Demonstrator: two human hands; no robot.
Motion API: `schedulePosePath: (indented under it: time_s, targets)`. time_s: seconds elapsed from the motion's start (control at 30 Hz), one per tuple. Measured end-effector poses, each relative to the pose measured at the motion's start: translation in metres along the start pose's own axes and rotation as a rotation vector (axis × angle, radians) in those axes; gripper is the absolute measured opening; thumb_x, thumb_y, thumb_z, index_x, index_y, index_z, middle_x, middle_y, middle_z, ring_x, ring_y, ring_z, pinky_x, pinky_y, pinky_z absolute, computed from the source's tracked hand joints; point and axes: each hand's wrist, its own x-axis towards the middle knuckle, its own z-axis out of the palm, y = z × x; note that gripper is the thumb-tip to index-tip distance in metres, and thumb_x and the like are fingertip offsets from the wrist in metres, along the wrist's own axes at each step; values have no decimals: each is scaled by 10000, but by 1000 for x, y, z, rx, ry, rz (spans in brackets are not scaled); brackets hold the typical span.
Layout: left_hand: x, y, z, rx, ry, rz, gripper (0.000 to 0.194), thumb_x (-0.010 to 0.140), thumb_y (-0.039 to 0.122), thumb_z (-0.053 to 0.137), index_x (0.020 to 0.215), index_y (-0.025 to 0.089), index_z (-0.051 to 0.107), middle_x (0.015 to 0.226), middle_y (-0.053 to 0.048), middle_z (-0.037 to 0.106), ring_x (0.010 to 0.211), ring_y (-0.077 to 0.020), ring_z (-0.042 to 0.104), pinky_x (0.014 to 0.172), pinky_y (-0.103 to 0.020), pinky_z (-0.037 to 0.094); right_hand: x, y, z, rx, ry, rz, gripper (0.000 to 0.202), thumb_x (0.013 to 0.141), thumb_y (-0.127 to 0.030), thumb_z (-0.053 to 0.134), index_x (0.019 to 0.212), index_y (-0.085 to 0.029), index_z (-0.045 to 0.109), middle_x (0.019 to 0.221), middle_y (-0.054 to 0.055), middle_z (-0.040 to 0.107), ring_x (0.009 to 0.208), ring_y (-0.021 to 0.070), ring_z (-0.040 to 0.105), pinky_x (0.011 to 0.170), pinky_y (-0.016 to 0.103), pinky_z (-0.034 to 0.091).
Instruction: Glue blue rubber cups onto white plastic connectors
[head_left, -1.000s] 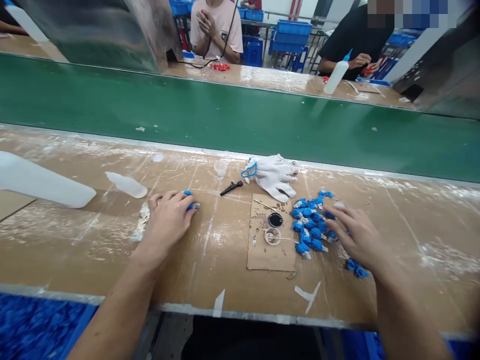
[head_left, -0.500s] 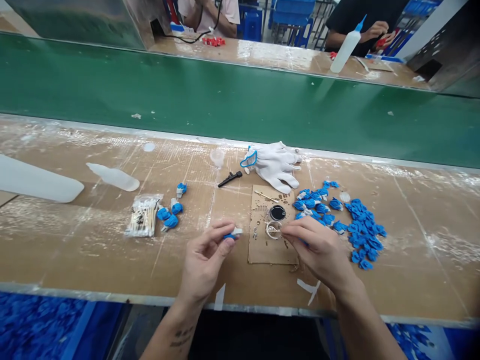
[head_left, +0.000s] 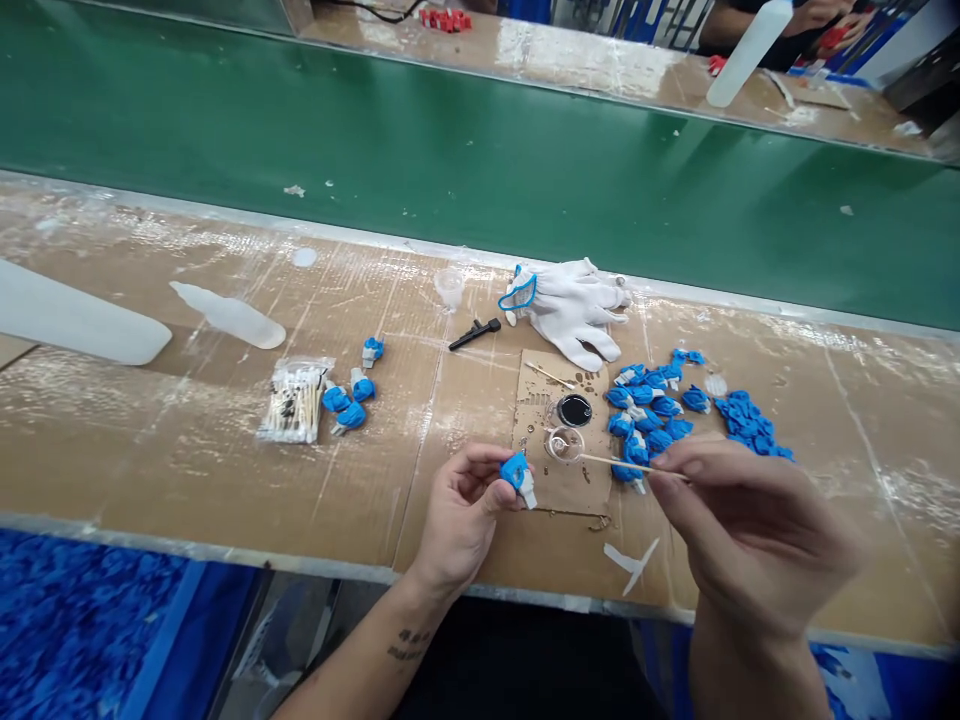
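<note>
A small blue and grey part (head_left: pixel 516 473) is pinched between the thumb and fingers of my left hand (head_left: pixel 461 515), beside the cardboard piece (head_left: pixel 540 490). My right hand (head_left: pixel 750 525) grips a thin swab stick (head_left: pixel 619 463), whose far end reaches the rim of a small clear cup (head_left: pixel 565 445). Behind that cup sits a cup of dark liquid (head_left: pixel 574 409), and another swab (head_left: pixel 550 376) lies on the cardboard. Blue and grey parts (head_left: pixel 649 410) are heaped right of the cardboard, with plain blue pieces (head_left: pixel 746 420) farther right, partly behind my right hand.
White gloves (head_left: pixel 574 310) and a black tool (head_left: pixel 475 335) lie behind the cardboard. On the left are a bag of swabs (head_left: pixel 295 402), several blue parts (head_left: pixel 348 400) and a translucent bottle (head_left: pixel 229 315). Across the green belt (head_left: pixel 450 170), another person's hands (head_left: pixel 832 25) hold something red.
My left hand has moved right, turning the blue and grey part. My right hand has drawn back to the right and nearer the camera, with the stick now plainly visible. The view has shifted.
</note>
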Motion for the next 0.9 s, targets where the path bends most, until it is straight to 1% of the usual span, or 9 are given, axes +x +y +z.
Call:
schedulePosePath:
  time_s: [0.03, 0.1, 0.17, 0.23, 0.37, 0.5, 0.73, 0.8, 0.9]
  targets:
    - [-1, -2, 0, -19, -19, -3, 329, 655, 392, 968, 884, 228, 799, 773, -10, 807, 619, -76, 718, 609, -133, 579, 0, -5, 3, 38, -4, -13, 327, 748, 68, 742, 928, -204, 719, 768, -20, 710, 702, 162, 673, 660, 336, 549]
    - [-3, -5, 0, -42, -39, 2, 333, 640, 395, 973, 878, 237, 803, 763, -3, 803, 621, -82, 723, 589, -128, 570, -1, -12, 11, 103, -56, -16, 332, 742, 81, 731, 931, -191, 716, 774, -11, 714, 686, 163, 674, 637, 339, 546]
    - [-4, -6, 0, -35, -37, 13, 354, 612, 394, 986, 867, 230, 802, 751, 2, 791, 616, -82, 713, 579, -132, 565, -2, -16, 18, 151, -109, 0, 337, 740, 89, 722, 936, -185, 713, 780, -2, 719, 682, 165, 678, 623, 336, 544]
    - [-4, -6, -2, -1, -23, 31, 389, 583, 408, 997, 854, 211, 798, 728, 2, 767, 611, -84, 692, 584, -147, 565, -3, -16, 22, 173, -134, 9, 344, 741, 90, 718, 942, -189, 711, 780, 0, 720, 678, 164, 678, 619, 333, 547]
    - [-4, -5, -4, 64, -18, 63, 444, 568, 450, 997, 854, 185, 784, 713, -7, 735, 624, -98, 668, 583, -168, 551, -1, -17, 25, 177, -181, 18, 353, 744, 92, 709, 948, -196, 707, 792, -3, 724, 695, 160, 686, 630, 322, 553]
    - [-3, -5, -5, 80, -32, 67, 470, 564, 466, 998, 856, 176, 771, 718, -10, 731, 621, -104, 658, 576, -184, 541, 0, -17, 25, 185, -233, 24, 354, 747, 96, 702, 949, -194, 700, 806, -2, 725, 704, 156, 689, 628, 317, 552]
    - [-5, -5, -4, 113, -6, 11, 486, 572, 507, 984, 864, 183, 770, 714, -16, 727, 620, -127, 665, 586, -225, 539, 0, -20, 27, 132, -250, 9, 319, 789, 39, 710, 953, -234, 701, 762, -5, 722, 652, 167, 679, 591, 334, 546]
    - [-5, -4, -4, 103, -1, -12, 489, 566, 508, 985, 873, 188, 779, 721, -17, 738, 627, -128, 675, 600, -229, 553, 1, -20, 23, 132, -228, 19, 290, 793, 18, 721, 935, -235, 706, 750, -2, 723, 637, 173, 675, 587, 345, 545]
    - [-6, -2, -1, 54, 1, -60, 481, 592, 508, 973, 913, 195, 798, 725, -16, 750, 614, -125, 685, 614, -238, 567, 4, -10, 9, 78, -43, 23, 246, 789, -19, 748, 892, -239, 713, 704, -13, 689, 635, 182, 663, 596, 358, 548]
